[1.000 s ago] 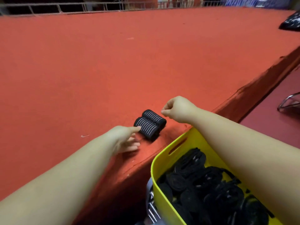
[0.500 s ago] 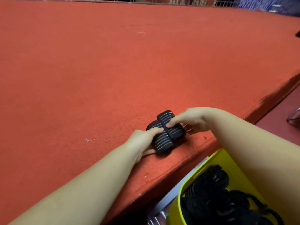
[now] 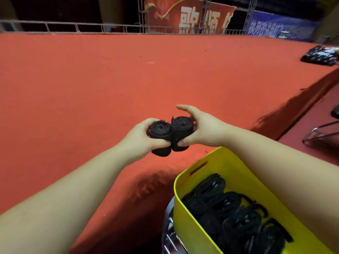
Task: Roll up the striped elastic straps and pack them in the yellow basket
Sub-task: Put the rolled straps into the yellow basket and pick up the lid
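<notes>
Two rolled straps sat side by side, touching, held up off the red carpeted platform [image 3: 91,85], their coiled ends turned toward your camera. The left roll [image 3: 160,136] was in your left hand [image 3: 141,139], fingers curled over its top and thumb pressed against its front. The right roll [image 3: 181,132] was pinched in your right hand [image 3: 205,129], thumb on the near side low down, the other fingers behind it; your index finger stuck out straight past the roll, touching nothing. Stripes could not be made out on either roll from this angle; both read as plain black.

Both rolls hung above the platform's near edge, up and to the left of the yellow basket [image 3: 185,204]. The basket stood below the platform edge at lower right, its handle slot facing the platform wall. More black rolled straps [image 3: 229,208] were packed in rows inside it. Your right forearm crossed over the basket's far rim.

A chrome-looking frame [image 3: 169,233] showed just beside the basket's left wall. Far right on the platform lay a dark printed bundle [image 3: 320,55]. A metal railing [image 3: 73,27] ran along the far edge, with a red banner [image 3: 189,17] and a blue banner [image 3: 278,26] behind it.
</notes>
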`<state>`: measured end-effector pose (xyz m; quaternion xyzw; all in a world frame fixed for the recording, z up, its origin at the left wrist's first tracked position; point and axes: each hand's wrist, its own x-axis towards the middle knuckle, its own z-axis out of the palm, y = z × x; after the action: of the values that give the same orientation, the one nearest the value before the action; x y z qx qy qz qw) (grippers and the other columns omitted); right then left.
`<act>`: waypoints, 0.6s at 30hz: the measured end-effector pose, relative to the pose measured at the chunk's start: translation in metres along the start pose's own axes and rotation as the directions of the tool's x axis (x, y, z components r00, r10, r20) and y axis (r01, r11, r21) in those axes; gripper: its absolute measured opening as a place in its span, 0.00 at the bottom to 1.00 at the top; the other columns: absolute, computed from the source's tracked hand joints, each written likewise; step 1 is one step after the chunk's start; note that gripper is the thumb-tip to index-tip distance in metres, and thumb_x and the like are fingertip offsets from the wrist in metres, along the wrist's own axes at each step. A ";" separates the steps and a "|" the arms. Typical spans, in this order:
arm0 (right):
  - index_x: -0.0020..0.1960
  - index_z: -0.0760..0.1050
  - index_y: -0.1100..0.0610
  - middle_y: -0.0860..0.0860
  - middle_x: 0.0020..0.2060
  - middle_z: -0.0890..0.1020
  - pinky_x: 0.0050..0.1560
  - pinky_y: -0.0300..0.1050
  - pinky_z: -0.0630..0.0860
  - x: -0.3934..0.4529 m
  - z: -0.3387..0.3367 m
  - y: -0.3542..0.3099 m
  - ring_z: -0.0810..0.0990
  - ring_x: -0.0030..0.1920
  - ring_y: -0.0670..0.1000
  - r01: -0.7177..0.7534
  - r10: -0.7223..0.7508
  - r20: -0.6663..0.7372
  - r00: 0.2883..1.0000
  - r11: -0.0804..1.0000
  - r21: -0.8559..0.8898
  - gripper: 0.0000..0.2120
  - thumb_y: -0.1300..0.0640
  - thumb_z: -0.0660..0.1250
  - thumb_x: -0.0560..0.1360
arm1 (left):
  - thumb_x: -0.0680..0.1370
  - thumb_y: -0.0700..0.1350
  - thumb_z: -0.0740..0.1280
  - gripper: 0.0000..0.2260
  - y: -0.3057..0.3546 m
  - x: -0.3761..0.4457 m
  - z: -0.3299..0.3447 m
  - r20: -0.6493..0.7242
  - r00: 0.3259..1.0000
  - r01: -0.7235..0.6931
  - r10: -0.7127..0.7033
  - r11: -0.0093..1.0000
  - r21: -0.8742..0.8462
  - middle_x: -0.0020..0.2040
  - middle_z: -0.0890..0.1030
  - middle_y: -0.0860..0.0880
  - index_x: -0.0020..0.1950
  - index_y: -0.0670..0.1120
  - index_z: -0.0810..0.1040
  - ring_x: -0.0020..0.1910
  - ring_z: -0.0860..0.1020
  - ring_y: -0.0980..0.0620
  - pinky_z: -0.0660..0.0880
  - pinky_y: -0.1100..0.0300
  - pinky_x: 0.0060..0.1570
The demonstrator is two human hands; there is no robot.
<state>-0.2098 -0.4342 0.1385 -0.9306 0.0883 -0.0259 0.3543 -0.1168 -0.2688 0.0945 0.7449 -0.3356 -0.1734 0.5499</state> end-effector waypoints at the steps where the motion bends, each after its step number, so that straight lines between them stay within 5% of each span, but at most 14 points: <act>1: 0.76 0.53 0.45 0.50 0.53 0.77 0.58 0.45 0.73 -0.013 -0.006 -0.004 0.78 0.53 0.51 0.022 -0.022 0.002 1.000 0.997 -0.077 0.50 0.61 0.78 0.64 | 0.68 0.33 0.74 0.18 0.010 -0.006 0.003 0.027 0.998 -0.050 0.048 0.997 0.055 0.42 0.79 0.56 0.48 0.52 0.74 0.36 0.75 0.68 0.70 0.75 0.41; 3: 0.75 0.53 0.42 0.50 0.56 0.78 0.58 0.45 0.73 -0.040 -0.018 -0.009 0.77 0.55 0.51 0.055 -0.055 0.007 0.998 0.972 -0.228 0.50 0.57 0.79 0.63 | 0.67 0.34 0.75 0.19 0.030 -0.017 0.011 0.091 0.989 -0.124 0.113 0.984 0.127 0.44 0.79 0.57 0.48 0.54 0.74 0.39 0.75 0.69 0.70 0.75 0.43; 6: 0.65 0.71 0.47 0.47 0.54 0.79 0.50 0.43 0.71 -0.083 -0.034 -0.013 0.77 0.55 0.50 0.050 -0.061 -0.015 0.998 0.920 -0.389 0.32 0.52 0.78 0.64 | 0.67 0.35 0.76 0.18 0.056 -0.032 0.032 0.175 0.974 -0.173 0.142 0.969 0.177 0.43 0.79 0.57 0.48 0.53 0.75 0.39 0.75 0.68 0.70 0.73 0.43; 8: 0.55 0.74 0.52 0.47 0.46 0.79 0.44 0.45 0.70 -0.112 -0.041 -0.011 0.77 0.49 0.52 0.007 -0.025 -0.036 0.999 0.903 -0.430 0.24 0.48 0.78 0.64 | 0.66 0.37 0.77 0.17 0.070 -0.041 0.050 0.225 0.963 -0.195 0.146 0.957 0.213 0.42 0.79 0.56 0.48 0.51 0.77 0.38 0.75 0.65 0.71 0.71 0.41; 13: 0.50 0.71 0.53 0.44 0.37 0.74 0.36 0.40 0.67 -0.173 -0.045 0.011 0.74 0.42 0.50 -0.104 0.092 -0.049 0.995 0.911 -0.400 0.22 0.45 0.77 0.65 | 0.64 0.45 0.79 0.17 0.083 -0.060 0.096 0.389 0.920 -0.186 0.048 0.927 0.326 0.42 0.80 0.52 0.48 0.49 0.76 0.39 0.76 0.54 0.74 0.58 0.43; 18: 0.51 0.72 0.54 0.51 0.42 0.80 0.37 0.44 0.79 -0.202 -0.037 0.044 0.83 0.38 0.53 -0.260 0.287 0.096 0.953 0.939 -0.226 0.18 0.54 0.76 0.67 | 0.62 0.52 0.79 0.20 0.076 -0.071 0.132 0.510 0.856 -0.204 -0.079 0.856 0.475 0.44 0.81 0.52 0.47 0.49 0.75 0.45 0.80 0.52 0.75 0.56 0.48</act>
<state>-0.4192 -0.4534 0.1395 -0.9412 0.1963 0.0927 0.2590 -0.2743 -0.3256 0.1134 0.7786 -0.5282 -0.2508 0.2278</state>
